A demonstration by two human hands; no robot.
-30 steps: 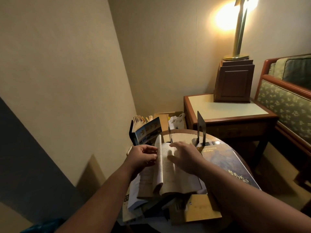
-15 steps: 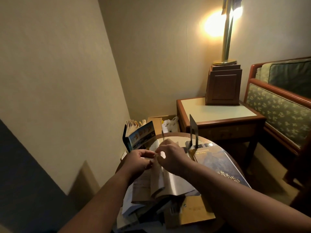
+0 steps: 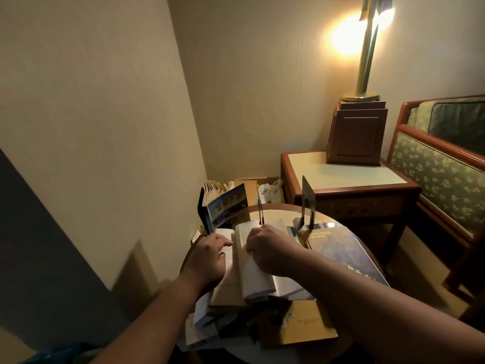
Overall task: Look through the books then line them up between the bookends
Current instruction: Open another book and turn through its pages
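An open paperback (image 3: 256,274) lies on a pile of books at the near side of the round table (image 3: 282,210). My left hand (image 3: 210,257) rests on its left page with the fingers stretched toward the spine. My right hand (image 3: 270,249) is curled over a bunch of pages just right of the spine and grips them. Beyond the hands stand two dark metal bookends, a thin one (image 3: 259,210) and a taller one (image 3: 307,203). A blue-covered book (image 3: 227,207) stands fanned open left of the thin bookend. A large blue book (image 3: 349,256) lies flat under the taller bookend.
A brown board (image 3: 301,325) and loose booklets lie under the paperback at the table's near edge. Behind the table a wooden side table (image 3: 341,177) carries a lit lamp (image 3: 364,56) on a wooden box. A patterned armchair (image 3: 441,174) stands at the right, and a wall is close on the left.
Both hands have come down from the lifted pages onto the book. The left hand now lies on the left page and the right hand holds a bunch of pages down.
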